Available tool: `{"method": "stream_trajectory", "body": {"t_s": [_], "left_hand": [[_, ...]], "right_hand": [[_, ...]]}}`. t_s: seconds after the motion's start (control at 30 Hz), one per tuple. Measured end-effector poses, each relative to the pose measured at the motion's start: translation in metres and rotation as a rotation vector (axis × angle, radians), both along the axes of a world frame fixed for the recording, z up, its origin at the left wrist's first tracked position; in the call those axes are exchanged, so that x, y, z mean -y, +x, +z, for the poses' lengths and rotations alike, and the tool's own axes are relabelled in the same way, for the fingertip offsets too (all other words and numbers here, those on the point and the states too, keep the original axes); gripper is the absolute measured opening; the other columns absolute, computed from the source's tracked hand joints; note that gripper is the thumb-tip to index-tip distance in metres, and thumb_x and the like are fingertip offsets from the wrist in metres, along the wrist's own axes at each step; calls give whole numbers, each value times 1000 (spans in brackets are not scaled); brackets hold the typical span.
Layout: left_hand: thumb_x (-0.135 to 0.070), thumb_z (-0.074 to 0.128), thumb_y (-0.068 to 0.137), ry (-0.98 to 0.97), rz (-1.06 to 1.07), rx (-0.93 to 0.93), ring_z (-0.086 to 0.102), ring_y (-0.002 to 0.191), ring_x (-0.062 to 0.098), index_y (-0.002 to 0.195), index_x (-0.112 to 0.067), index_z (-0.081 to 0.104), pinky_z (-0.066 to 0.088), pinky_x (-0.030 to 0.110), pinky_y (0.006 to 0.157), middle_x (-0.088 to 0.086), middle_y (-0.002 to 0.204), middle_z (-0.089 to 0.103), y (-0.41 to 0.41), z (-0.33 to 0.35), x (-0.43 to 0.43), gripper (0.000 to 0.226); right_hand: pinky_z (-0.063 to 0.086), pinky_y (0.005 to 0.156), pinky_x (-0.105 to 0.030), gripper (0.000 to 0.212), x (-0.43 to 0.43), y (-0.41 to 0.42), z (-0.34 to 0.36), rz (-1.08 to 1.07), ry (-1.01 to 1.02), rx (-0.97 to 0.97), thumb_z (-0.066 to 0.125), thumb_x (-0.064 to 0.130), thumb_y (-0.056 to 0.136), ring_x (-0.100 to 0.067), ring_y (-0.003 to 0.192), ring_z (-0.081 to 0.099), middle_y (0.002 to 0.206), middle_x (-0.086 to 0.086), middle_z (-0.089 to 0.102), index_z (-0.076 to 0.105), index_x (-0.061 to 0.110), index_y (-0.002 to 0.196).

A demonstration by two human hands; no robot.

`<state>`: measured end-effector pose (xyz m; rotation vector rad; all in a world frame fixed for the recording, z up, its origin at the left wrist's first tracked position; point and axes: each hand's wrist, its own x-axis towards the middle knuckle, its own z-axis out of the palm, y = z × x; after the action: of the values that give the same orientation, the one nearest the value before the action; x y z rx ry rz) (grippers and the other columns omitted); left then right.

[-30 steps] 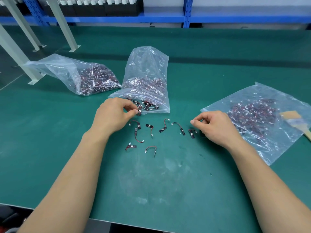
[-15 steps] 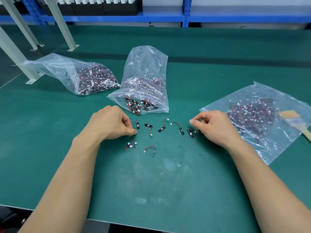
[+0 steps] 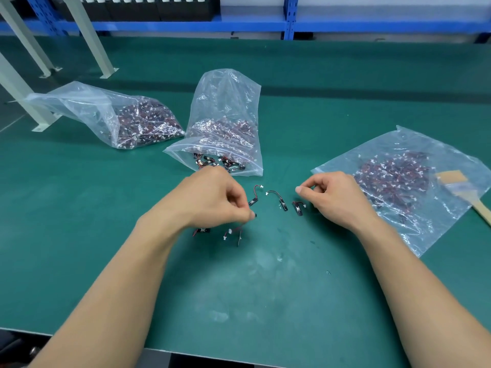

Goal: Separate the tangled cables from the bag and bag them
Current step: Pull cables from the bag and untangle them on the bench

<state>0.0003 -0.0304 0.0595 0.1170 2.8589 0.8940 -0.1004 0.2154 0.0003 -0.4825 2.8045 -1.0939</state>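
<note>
Several short red-and-black cables with white plugs lie loose on the green mat, among them one cable [image 3: 278,199] in the middle and another cable [image 3: 297,207] by my right hand. My left hand [image 3: 212,199] hovers over the group with curled fingers and pinches a small cable [image 3: 233,233] that hangs blurred below its fingertips. My right hand [image 3: 337,197] rests to the right, fingers curled, thumb and forefinger tips together, with nothing visible between them. The middle clear bag [image 3: 225,110] lies with its open mouth toward me, cables spilling at the opening.
A second clear bag [image 3: 87,107] full of cables lies at the left. A flat bag [image 3: 414,224] holding cables lies at the right, with a wooden brush [image 3: 463,191] on it. White frame legs [image 3: 87,35] and blue shelving [image 3: 289,22] stand behind.
My left hand has come from the middle bag's mouth toward me and to the right, over the loose cables, and has lifted one. My right hand has stayed put.
</note>
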Motion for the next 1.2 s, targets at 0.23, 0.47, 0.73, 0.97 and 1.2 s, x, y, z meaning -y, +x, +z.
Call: {"method": "stream_trajectory", "body": {"t_s": [0.23, 0.47, 0.73, 0.97, 1.2], "left_hand": [[-47, 77, 72, -239, -56, 36, 55, 58, -7, 61, -35, 71, 44, 22, 59, -30, 57, 61, -7, -9, -24, 17], [-52, 75, 78, -63, -49, 55, 51, 50, -1, 69, -35, 76, 43, 24, 55, -19, 61, 68, -11, -10, -11, 20], [-45, 74, 82, -275, 410, -252, 62, 89, 7, 94, -40, 73, 38, 26, 64, -24, 81, 68, -32, -25, 46, 13], [-40, 72, 89, -346, 333, -254, 58, 107, 16, 118, -41, 67, 39, 31, 72, -17, 105, 64, -40, -40, 54, 30], [-31, 69, 93, -386, 278, -287, 56, 115, 18, 120, -38, 68, 52, 40, 81, -11, 111, 65, -41, -41, 55, 28]], "right_hand": [[54, 65, -40, 21, 0, 0, 0, 4, -5, -5, 69, 39, 89, -20, 63, 60, 57, 4, 63, 70, 30, 70], [54, 66, -39, 21, 0, 0, 0, 3, 2, -4, 69, 39, 89, -20, 64, 61, 57, 5, 63, 70, 30, 70], [54, 66, -39, 22, -1, -1, -1, -1, 5, -12, 69, 40, 89, -16, 60, 58, 53, 10, 61, 70, 31, 70], [49, 61, -33, 21, -1, -2, -3, -1, 5, -3, 68, 42, 90, -5, 52, 52, 52, 14, 60, 70, 31, 72], [48, 60, -32, 22, -1, -2, -3, -2, 5, -3, 69, 42, 90, -5, 51, 51, 52, 13, 60, 70, 30, 71]]}}
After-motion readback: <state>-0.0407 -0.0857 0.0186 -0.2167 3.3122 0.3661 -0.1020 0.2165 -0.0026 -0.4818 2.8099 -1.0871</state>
